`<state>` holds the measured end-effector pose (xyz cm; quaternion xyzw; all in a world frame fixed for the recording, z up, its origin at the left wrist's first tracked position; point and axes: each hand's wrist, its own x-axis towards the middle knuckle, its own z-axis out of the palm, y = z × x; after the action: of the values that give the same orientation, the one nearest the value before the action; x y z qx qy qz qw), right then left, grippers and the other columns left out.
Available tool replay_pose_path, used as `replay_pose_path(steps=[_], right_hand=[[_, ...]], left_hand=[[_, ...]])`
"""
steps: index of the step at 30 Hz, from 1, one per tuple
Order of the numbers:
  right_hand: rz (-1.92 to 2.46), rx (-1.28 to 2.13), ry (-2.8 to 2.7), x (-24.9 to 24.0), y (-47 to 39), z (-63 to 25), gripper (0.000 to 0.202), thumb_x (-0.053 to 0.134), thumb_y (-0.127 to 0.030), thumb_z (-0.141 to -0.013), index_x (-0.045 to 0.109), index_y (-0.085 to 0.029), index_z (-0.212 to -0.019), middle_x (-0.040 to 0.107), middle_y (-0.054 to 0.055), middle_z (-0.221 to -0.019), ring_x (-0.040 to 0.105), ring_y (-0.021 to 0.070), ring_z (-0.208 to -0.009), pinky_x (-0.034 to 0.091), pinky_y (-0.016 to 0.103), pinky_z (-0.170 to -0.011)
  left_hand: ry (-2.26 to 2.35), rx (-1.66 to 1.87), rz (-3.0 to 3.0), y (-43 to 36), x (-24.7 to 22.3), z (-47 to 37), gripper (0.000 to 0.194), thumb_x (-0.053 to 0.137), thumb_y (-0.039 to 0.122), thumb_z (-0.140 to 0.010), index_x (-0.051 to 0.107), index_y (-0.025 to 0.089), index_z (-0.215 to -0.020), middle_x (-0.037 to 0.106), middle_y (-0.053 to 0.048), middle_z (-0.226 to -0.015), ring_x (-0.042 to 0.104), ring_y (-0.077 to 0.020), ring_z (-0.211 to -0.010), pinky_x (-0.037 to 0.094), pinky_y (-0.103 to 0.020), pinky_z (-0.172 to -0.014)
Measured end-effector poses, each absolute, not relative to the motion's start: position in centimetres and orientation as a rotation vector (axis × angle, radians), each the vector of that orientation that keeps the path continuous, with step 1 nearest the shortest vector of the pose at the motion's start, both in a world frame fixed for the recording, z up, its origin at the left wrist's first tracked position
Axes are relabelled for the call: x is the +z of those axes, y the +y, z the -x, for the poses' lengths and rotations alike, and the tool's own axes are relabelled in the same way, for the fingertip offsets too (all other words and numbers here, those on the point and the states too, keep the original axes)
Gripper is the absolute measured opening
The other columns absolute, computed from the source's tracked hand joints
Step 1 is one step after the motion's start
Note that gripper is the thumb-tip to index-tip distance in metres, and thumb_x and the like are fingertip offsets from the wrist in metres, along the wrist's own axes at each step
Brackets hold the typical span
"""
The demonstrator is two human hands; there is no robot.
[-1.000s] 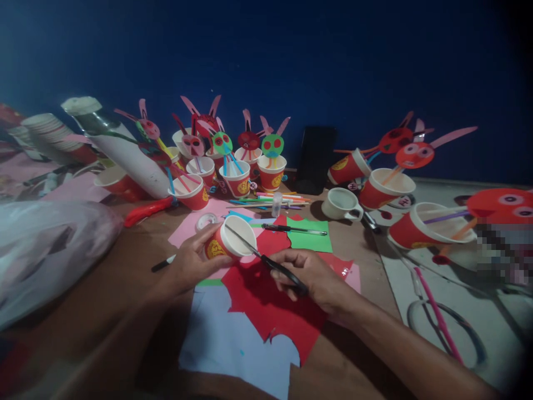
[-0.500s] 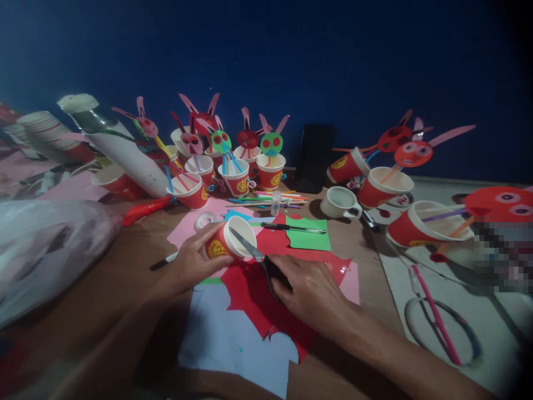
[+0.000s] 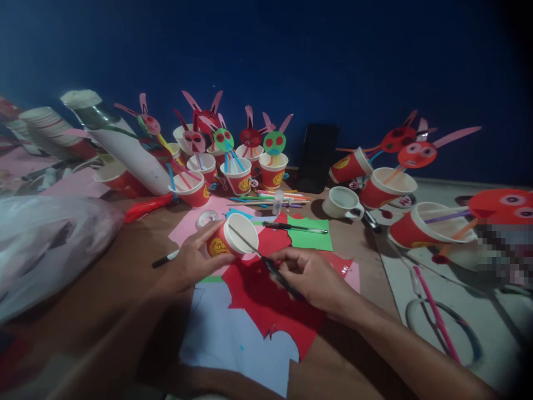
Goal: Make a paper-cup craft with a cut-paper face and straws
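My left hand (image 3: 200,256) is wrapped round a red paper cup (image 3: 216,242) with a gold print, its white mouth tilted toward me and to the right. In my right hand (image 3: 312,278) are scissors with black handles (image 3: 280,276). Their blades (image 3: 245,239) reach over the rim into the cup's mouth and look edge-on. Under both hands lie cut sheets of red paper (image 3: 275,300) and pale blue paper (image 3: 233,333). A black pen (image 3: 295,227) rests on the green paper (image 3: 312,239) just beyond the cup.
Red cups with paper rabbit-like heads on straws (image 3: 236,172) line the back. A white mug (image 3: 342,202) and a dark phone-like slab (image 3: 318,155) stand right of them. A plastic bag (image 3: 58,244) lies at left, a white bottle (image 3: 129,150) behind it. Loose straws (image 3: 266,199) lie mid-table.
My right hand has turned the scissors, so the blades now show edge-on and the handles point lower right. The cup stays in my left hand, nearly unmoved. The view has shifted slightly.
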<state>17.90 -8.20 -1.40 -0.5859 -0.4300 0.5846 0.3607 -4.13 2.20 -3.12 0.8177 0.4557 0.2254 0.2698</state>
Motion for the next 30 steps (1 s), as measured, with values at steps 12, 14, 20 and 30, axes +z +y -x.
replay_pose_path(steps=[12, 14, 20, 30], right_hand=[[1.642, 1.035, -1.592, -1.7, -8.9, -17.4, 0.025, 0.052, -0.020, -0.077, 0.064, -0.017, -0.099, 0.065, 0.002, -0.070, 0.057, 0.0131, -0.059, 0.040, 0.024, -0.055], [1.527, 1.409, -1.227, -1.8, -8.4, -17.4, 0.023, 0.055, -0.026, -0.075, 0.064, -0.017, -0.095, 0.057, -0.003, -0.057, 0.048, 0.0082, -0.046, 0.038, 0.020, -0.045], [1.344, 1.688, -0.838, -2.2, -7.9, -17.5, 0.025, 0.063, -0.031, -0.067, 0.061, -0.014, -0.086, 0.053, -0.005, -0.054, 0.042, 0.0055, -0.040, 0.034, 0.018, -0.039], [1.782, 0.441, -2.066, -2.1, -9.3, -17.6, 0.032, 0.048, -0.016, -0.079, 0.062, -0.016, -0.108, 0.070, 0.009, -0.089, 0.063, 0.0203, -0.069, 0.037, 0.026, -0.056]], left_hand=[[1.230, 0.626, -2.211, 2.0, -3.0, 4.0, 0.070, 0.070, 0.045, -0.064, 0.051, 0.020, -0.126, 0.059, -0.008, -0.122, 0.051, -0.0311, -0.116, 0.040, -0.041, -0.100], [1.234, 0.646, -2.172, 1.9, -3.1, 4.1, 0.071, 0.070, 0.046, -0.064, 0.051, 0.018, -0.126, 0.059, -0.009, -0.122, 0.050, -0.0320, -0.117, 0.039, -0.042, -0.100], [1.262, 0.616, -2.199, 2.1, -3.0, 4.0, 0.071, 0.070, 0.049, -0.063, 0.053, 0.018, -0.125, 0.058, -0.010, -0.122, 0.049, -0.0330, -0.117, 0.040, -0.042, -0.100], [1.226, 0.586, -2.263, 2.0, -2.8, 3.9, 0.069, 0.070, 0.047, -0.064, 0.052, 0.018, -0.124, 0.058, -0.008, -0.123, 0.049, -0.0297, -0.118, 0.040, -0.037, -0.099]])
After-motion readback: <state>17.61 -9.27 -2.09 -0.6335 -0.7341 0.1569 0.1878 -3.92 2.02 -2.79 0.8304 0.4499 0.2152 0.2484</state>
